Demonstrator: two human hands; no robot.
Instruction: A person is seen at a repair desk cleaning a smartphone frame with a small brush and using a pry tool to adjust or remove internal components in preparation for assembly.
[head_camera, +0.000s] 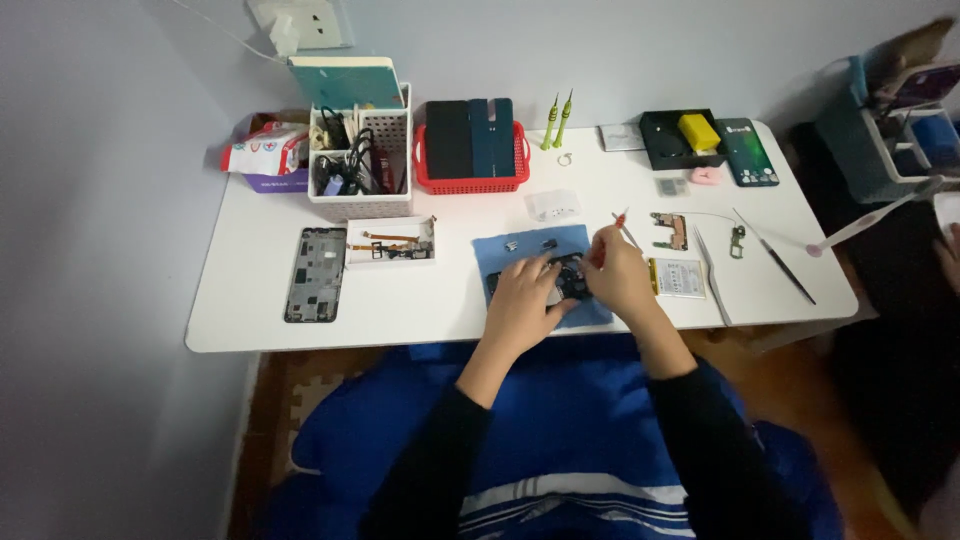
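The left hand (520, 295) holds down a dark phone part (568, 283) on the blue mat (500, 250), mid-frame. The right hand (615, 272) grips a thin tool (624, 226), working inside. Small, careful pokes seem needed.

White rounded table (250, 310) against a pale grey-blue wall (90, 150), wall socket (300, 20) at upper left of frame, brown floor (262, 400) with foam mat tiles below, blue-white shelf unit (890, 130) at right edge, dim even lighting.
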